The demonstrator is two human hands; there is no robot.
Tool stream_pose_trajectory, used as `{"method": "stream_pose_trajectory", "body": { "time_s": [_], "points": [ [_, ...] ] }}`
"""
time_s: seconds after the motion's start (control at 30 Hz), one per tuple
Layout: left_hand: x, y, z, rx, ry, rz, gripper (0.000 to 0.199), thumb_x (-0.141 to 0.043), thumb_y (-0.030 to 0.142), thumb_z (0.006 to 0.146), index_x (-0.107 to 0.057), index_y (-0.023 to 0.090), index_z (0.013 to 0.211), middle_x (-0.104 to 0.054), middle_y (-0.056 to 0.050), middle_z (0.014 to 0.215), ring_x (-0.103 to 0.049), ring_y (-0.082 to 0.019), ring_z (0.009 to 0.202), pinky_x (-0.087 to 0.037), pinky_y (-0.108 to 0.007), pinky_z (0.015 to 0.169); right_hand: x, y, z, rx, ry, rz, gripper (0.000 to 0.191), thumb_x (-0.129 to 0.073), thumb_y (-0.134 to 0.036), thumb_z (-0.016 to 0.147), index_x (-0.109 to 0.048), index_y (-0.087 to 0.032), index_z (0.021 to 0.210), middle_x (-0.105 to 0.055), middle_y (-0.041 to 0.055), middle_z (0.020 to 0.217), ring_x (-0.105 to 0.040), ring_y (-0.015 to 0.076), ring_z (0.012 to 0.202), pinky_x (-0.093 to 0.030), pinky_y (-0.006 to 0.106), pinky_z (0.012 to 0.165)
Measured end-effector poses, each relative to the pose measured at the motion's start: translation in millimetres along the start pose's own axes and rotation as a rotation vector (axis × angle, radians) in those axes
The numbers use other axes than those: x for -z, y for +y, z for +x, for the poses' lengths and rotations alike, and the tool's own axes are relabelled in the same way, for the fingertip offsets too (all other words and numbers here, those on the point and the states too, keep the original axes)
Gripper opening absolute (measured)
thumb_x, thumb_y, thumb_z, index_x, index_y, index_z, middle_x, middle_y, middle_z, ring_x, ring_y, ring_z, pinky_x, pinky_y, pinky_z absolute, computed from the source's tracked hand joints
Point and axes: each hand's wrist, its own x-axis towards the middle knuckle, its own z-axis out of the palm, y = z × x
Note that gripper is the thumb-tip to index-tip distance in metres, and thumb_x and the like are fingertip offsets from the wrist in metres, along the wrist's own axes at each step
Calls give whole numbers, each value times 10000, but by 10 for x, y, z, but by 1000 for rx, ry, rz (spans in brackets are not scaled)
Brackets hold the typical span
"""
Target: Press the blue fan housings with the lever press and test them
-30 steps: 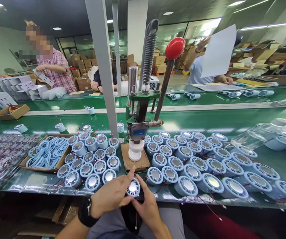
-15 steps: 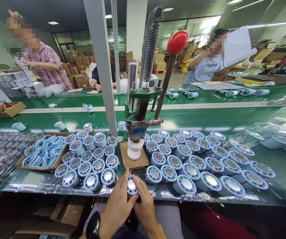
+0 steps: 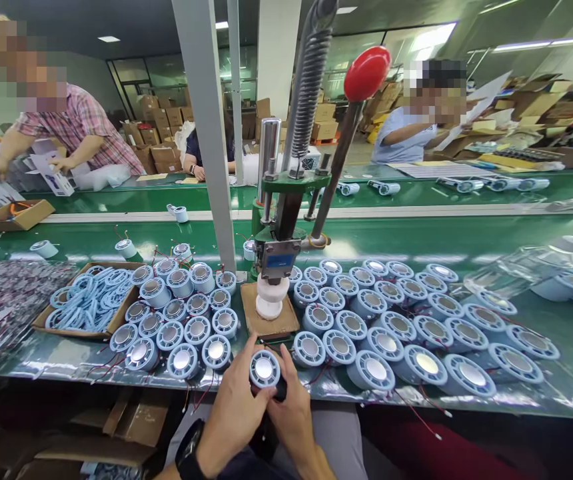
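Between my two hands, at the table's front edge, is a round light-blue part (image 3: 265, 369) with a silver centre, facing up. My left hand (image 3: 239, 400) has its fingers and thumb round the left side of it. My right hand (image 3: 290, 400) grips its right side, where something black shows beneath. Just beyond my hands stands a lever press (image 3: 279, 257) with a red knob (image 3: 366, 73). Its white round head (image 3: 269, 300) is over a brown cardboard pad (image 3: 281, 327).
Rows of similar blue parts stand left (image 3: 181, 360) and right (image 3: 371, 370) of the press. A cardboard box (image 3: 121, 320) of blue rings is at the left, beside bagged parts (image 3: 6, 313). Behind runs a green conveyor (image 3: 391, 233), with people working beyond it.
The blue part shows more fully between my hands, as my right fingers have moved away from its top. Across the conveyor, the person on the left has leaned down and lowered both arms.
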Motion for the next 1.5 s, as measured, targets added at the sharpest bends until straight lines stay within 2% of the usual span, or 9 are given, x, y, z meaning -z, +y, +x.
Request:
{"method": "stream_pose_trajectory", "body": {
  "time_s": [0.2,0.4,0.57,0.67,0.8,0.9,1.03,1.27,1.5],
  "points": [
    [-75,-70,-50,-2,30,1,821,-565,91,712,-384,233,1500,-562,-70,1448,-494,-246,1371,-339,-460,1207,-8,-9,17,-35,-20,63,835,-547,-116,880,-141,-224,1601,-672,86,1251,-684,201,1120,-597,315,914],
    [-226,-214,-107,-75,45,49,688,-489,135,830,-348,216,1498,-411,-98,1562,-352,-268,1469,-292,-510,1231,11,17,-22,62,-129,-57,753,-469,-49,884,-269,-267,1577,-575,118,1386,-617,232,1234,-571,367,991],
    [-319,-329,-92,-81,23,70,599,-448,209,893,-340,147,1480,-408,-164,1551,-375,-289,1455,-322,-540,1209,493,-123,263,179,-445,-163,857,-465,-50,821,-186,-272,1600,-456,124,1500,-555,257,1310,-585,333,970],
    [-244,-249,-66,-111,28,89,608,-540,215,813,-445,138,1409,-524,-168,1459,-485,-313,1372,-371,-542,1174,1011,-396,941,321,-408,-232,764,-570,-178,857,-302,-261,1568,-437,120,1513,-538,298,1321,-589,403,970],
    [107,80,83,-195,25,95,573,-638,189,703,-594,175,1274,-675,-103,1274,-626,-298,1191,-474,-462,1085,1562,-899,2380,474,-28,-334,527,-623,-246,911,-502,-172,1419,-543,126,1388,-521,278,1313,-481,507,1087],
    [432,327,415,-195,71,67,491,-683,206,701,-647,188,1190,-728,-66,1141,-672,-286,1062,-514,-434,999,1651,-1191,3407,377,165,-365,465,-602,-228,936,-514,-69,1365,-578,132,1311,-536,210,1243,-439,422,1099],
    [586,451,957,-205,71,15,485,-758,179,658,-669,155,1134,-735,-89,1112,-668,-296,1053,-498,-441,994,1444,-1311,4104,183,63,-63,371,-335,-203,1024,-608,33,1107,-695,88,1000,-669,54,782,-523,209,796],
    [234,397,1369,-294,-134,-155,500,-792,92,652,-648,127,1129,-734,-97,1146,-674,-247,1058,-514,-370,967,1260,-1219,4075,159,-18,159,630,-64,-256,954,-551,139,1012,-701,109,958,-537,-97,500,-299,79,538],
    [188,299,1365,-279,-178,-220,579,-816,96,630,-632,142,1177,-718,-96,1175,-651,-274,1095,-486,-413,1010,1477,-1378,3917,160,76,231,484,-210,-160,964,-625,78,1042,-684,23,843,-582,-36,572,-406,107,600]
  ]
}}
